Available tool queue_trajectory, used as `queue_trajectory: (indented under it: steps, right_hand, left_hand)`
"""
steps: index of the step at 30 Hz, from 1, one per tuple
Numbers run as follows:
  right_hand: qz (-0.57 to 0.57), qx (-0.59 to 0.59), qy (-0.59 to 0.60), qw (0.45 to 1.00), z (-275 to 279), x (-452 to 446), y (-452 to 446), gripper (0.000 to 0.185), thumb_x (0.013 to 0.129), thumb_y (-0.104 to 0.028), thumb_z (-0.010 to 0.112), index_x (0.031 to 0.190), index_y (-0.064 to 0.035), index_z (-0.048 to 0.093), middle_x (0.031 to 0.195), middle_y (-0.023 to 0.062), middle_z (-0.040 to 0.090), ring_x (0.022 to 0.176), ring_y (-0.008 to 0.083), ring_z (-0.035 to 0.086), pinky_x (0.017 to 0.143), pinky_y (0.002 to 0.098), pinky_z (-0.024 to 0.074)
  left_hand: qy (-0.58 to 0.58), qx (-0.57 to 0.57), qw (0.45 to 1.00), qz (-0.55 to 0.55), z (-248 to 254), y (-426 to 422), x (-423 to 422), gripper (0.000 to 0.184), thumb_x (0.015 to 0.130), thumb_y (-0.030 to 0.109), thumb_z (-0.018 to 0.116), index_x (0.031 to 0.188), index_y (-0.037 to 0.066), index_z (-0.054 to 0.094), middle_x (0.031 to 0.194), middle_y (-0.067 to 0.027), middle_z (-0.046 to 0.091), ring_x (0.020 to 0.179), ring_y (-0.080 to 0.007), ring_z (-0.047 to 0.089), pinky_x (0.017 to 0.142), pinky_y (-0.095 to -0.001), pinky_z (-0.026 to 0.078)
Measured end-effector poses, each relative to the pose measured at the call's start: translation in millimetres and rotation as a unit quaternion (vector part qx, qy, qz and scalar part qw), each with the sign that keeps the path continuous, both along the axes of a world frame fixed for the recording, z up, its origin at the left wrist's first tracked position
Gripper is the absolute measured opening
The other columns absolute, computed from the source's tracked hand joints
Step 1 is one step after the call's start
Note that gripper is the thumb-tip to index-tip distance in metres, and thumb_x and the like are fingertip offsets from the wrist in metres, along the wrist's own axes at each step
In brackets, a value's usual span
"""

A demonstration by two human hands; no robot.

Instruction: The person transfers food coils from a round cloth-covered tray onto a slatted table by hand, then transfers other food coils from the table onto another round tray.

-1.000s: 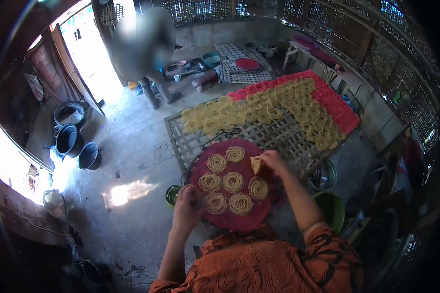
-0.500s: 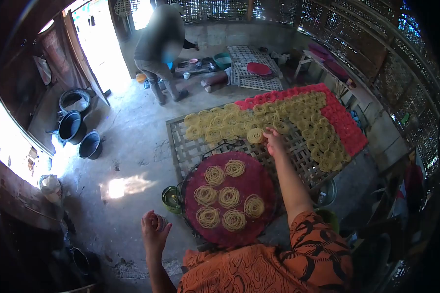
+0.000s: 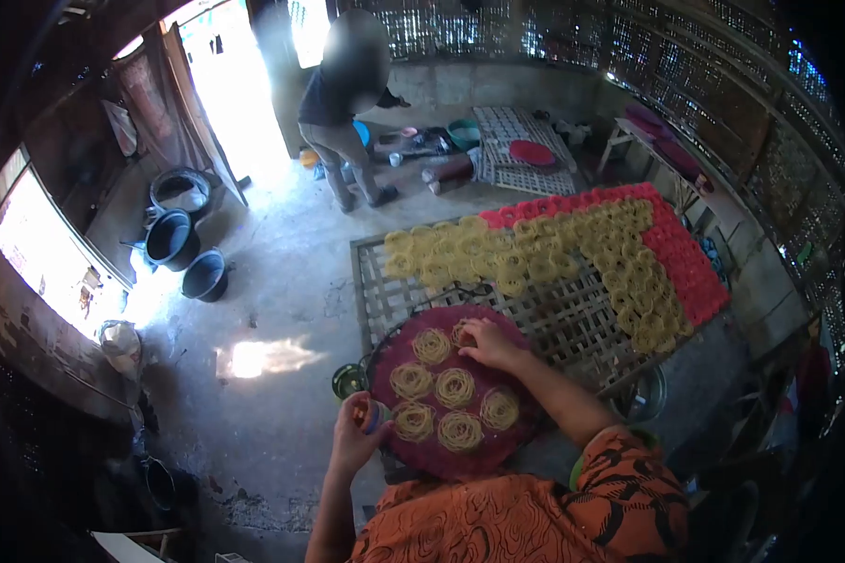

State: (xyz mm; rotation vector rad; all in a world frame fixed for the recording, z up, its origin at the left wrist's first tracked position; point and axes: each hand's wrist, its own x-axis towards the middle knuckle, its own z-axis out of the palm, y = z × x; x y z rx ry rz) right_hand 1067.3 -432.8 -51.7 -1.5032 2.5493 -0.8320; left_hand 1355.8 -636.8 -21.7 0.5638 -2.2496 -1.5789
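Note:
A round dark-red tray (image 3: 446, 462) lies in front of me, carrying several coiled yellow noodle nests (image 3: 455, 387). At its far right edge, my right hand (image 3: 488, 343) has its fingers closed around a noodle nest (image 3: 459, 332), which they partly cover. My left hand (image 3: 350, 441) is beside the tray's left edge, gripping a small round cup-like thing (image 3: 376, 417) with a blue and orange side; what is inside it is hidden. Beyond the tray, a woven lattice rack (image 3: 573, 324) bears rows of yellow nests (image 3: 460, 246) and pink-red nests (image 3: 690, 272).
A small green bowl (image 3: 349, 380) stands left of the tray. Black tubs (image 3: 172, 240) are on the floor at left. Near the doorway stands another person (image 3: 343, 122), beside a second rack (image 3: 512, 131) with a red disc on it. A metal basin (image 3: 646, 394) sits under the rack's near right side.
My right hand has drawn back from a nest on the rack to one on the tray. My left hand has come closer to the tray's edge. The view has shifted slightly.

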Motion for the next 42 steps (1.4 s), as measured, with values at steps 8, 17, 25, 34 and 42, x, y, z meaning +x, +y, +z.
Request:
queue_trajectory:
  steps: [8,17,25,34,42]
  right_hand:
    - [-0.055,-0.03,0.112,0.992,1.9,8.0,6.4,0.014,0.084,-0.017,0.063,0.09,-0.0043,0.064,0.1,0.0132,0.064,0.094,0.0311,0.06,0.08,0.04,0.048]
    - [-0.32,-0.459,-0.5,0.66,33.3,-88.6,105.2,0.014,0.09,-0.018,0.057,0.094,-0.0059,0.064,0.088,0.0045,0.063,0.078,0.0157,0.061,0.067,0.03,0.0487]
    - [-0.394,-0.418,-0.375,0.728,-8.6,-135.9,118.8,0.032,0.088,-0.008,0.063,0.119,-0.0015,0.055,0.108,0.0124,0.063,0.093,0.0222,0.064,0.071,0.0362,0.0545]
    - [-0.195,-0.165,0.017,0.967,35.7,-46.7,37.6,0.024,0.085,-0.006,0.062,0.107,0.0004,0.065,0.105,0.0181,0.065,0.095,0.0325,0.062,0.086,0.0399,0.0494]
    - [0.1,-0.021,0.077,0.992,-6.4,43.9,-55.3,0.012,0.081,-0.009,0.064,0.09,-0.0009,0.062,0.095,0.0148,0.061,0.095,0.032,0.06,0.085,0.0397,0.048]
  left_hand:
    - [-0.031,-0.121,0.991,-0.049,23.6,3.9,1.0,0.063,0.071,0.019,0.084,0.121,0.005,0.05,0.106,-0.0116,0.057,0.098,-0.0236,0.059,0.085,-0.0347,0.049]
    - [0.008,-0.033,0.997,-0.074,-10.7,-2.6,1.5,0.062,0.069,0.016,0.084,0.12,0.004,0.05,0.103,-0.0108,0.059,0.098,-0.0209,0.059,0.083,-0.0343,0.05]
    - [-0.025,-0.079,0.996,-0.017,43.4,1.0,-5.1,0.064,0.069,0.006,0.082,0.123,0.004,0.047,0.117,-0.0148,0.053,0.108,-0.0246,0.056,0.092,-0.0345,0.048]
    - [-0.025,-0.104,0.993,-0.055,35.6,-2.8,-7.9,0.064,0.071,0.009,0.081,0.126,0.006,0.049,0.118,-0.0138,0.05,0.104,-0.0247,0.058,0.087,-0.0354,0.052]
    - [-0.057,-0.098,0.985,-0.133,46.2,10.6,-16.4,0.057,0.074,0.009,0.077,0.125,0.006,0.051,0.121,-0.0143,0.05,0.11,-0.0276,0.057,0.09,-0.0356,0.053]
